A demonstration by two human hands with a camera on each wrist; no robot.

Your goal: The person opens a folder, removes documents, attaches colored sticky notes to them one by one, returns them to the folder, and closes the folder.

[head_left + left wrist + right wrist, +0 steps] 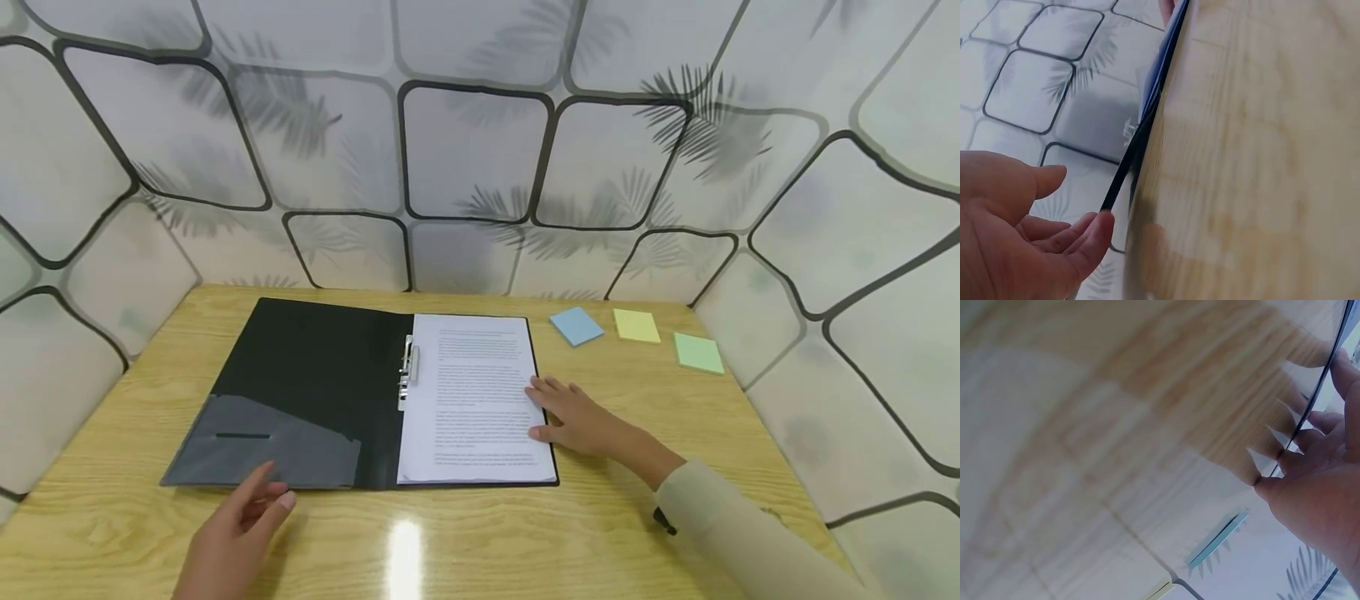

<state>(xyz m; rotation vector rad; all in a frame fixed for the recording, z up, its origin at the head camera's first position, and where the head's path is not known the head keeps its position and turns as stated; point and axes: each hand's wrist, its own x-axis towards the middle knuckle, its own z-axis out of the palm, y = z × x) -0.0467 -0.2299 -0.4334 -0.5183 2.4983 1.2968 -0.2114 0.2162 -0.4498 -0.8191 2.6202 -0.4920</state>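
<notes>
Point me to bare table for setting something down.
Bare: the table in front of the folder, between the left grip and the right sleeve; also the strip from the folder's left edge to the left wall. Crowded: the back right, where blue, yellow and green note pads sit close, and the folder's right edge, where the right grip rests.

Head view: print (480, 400) on paper (417, 454) too small to read; left hand (234, 533) cut by bottom edge, toward eight o'clock; dark item (663, 522) toward five o'clock, partly hidden by sleeve (750, 525). Right wrist view: right hand (1322, 481) cut by right edge, three o'clock; yellow pad (1160, 591) cut, six o'clock.
</notes>
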